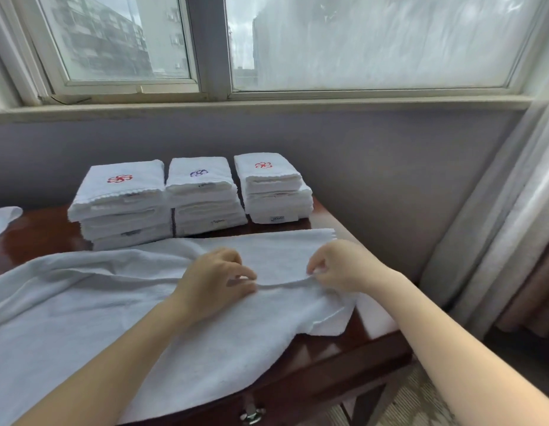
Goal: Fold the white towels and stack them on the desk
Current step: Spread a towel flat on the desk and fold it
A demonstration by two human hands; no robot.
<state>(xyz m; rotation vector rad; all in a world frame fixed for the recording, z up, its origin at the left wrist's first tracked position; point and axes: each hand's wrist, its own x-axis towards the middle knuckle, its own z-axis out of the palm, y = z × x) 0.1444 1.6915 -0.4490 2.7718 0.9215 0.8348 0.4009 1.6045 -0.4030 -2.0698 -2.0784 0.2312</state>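
A large white towel lies spread over the dark wooden desk, partly doubled over, its near edge hanging off the front. My left hand and my right hand are at a raised fold near the towel's right end. Each hand pinches that fold with curled fingers. Behind the towel stand three stacks of folded white towels: a left stack with a red emblem, a middle stack with a purple emblem, and a right stack with a red emblem.
More white cloth shows at the far left edge of the desk. A window and a grey wall are behind the desk. Curtains hang at the right. A metal drawer handle sits on the desk's front.
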